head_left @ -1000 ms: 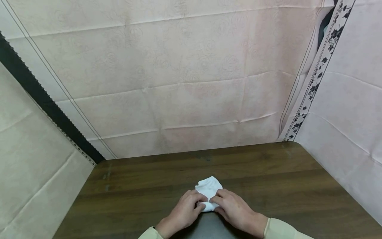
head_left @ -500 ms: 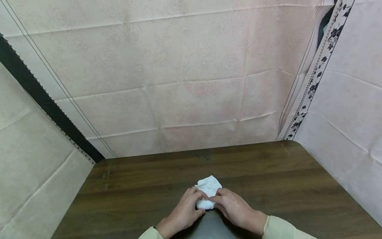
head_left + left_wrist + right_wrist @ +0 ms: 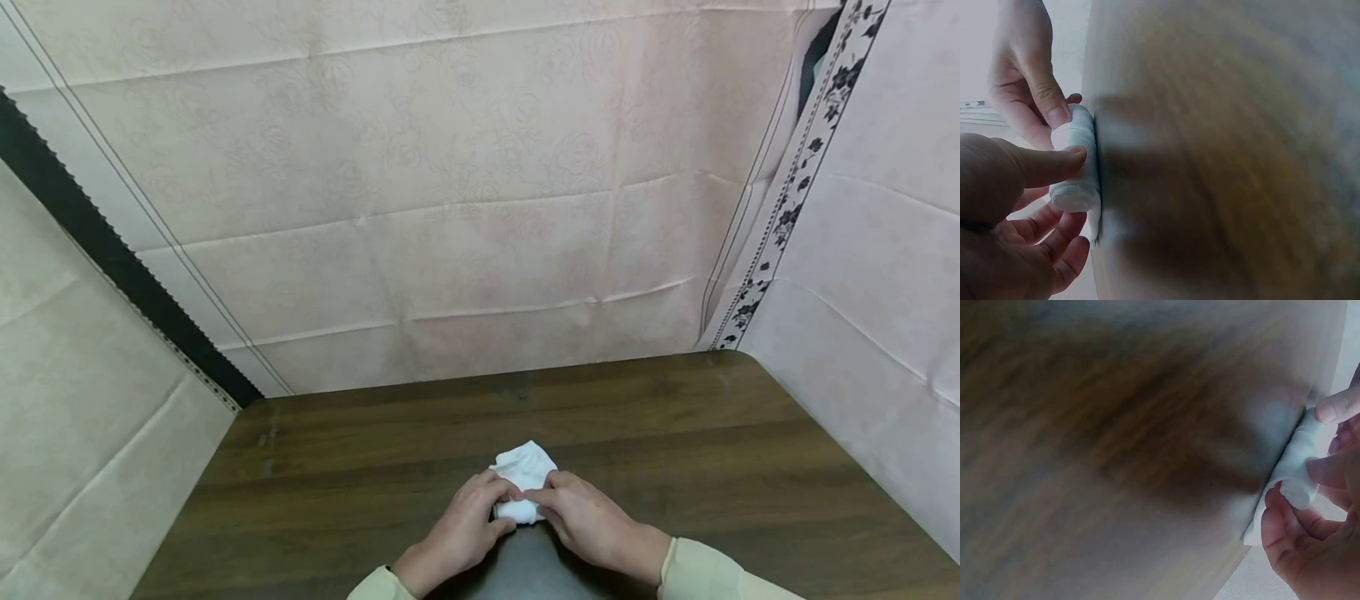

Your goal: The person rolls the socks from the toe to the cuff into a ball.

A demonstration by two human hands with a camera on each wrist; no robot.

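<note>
A small white cloth [image 3: 525, 467] lies on the wooden table, its far part flat and its near end rolled into a tight cylinder. My left hand [image 3: 468, 521] pinches the left end of that roll between thumb and fingers. On the right end, my right hand [image 3: 592, 521] does the same, and the fingertips of both hands almost meet. The left wrist view gives the roll [image 3: 1075, 165] side-on, with a thumb pressed along it from each hand. One spiral end of the roll [image 3: 1297, 492] is visible in the right wrist view, beside my right fingers.
The dark wooden table [image 3: 360, 450] extends around both hands. Pale creased cloth sheets [image 3: 480, 250] hang behind it and on both sides. A black strip [image 3: 135, 267] runs down the left corner and a floral border [image 3: 787, 217] down the right.
The rolled near end has shifted slightly away from me, with the fingertips of both hands moving along with it. Between half a second ago and now, the hands barely move.
</note>
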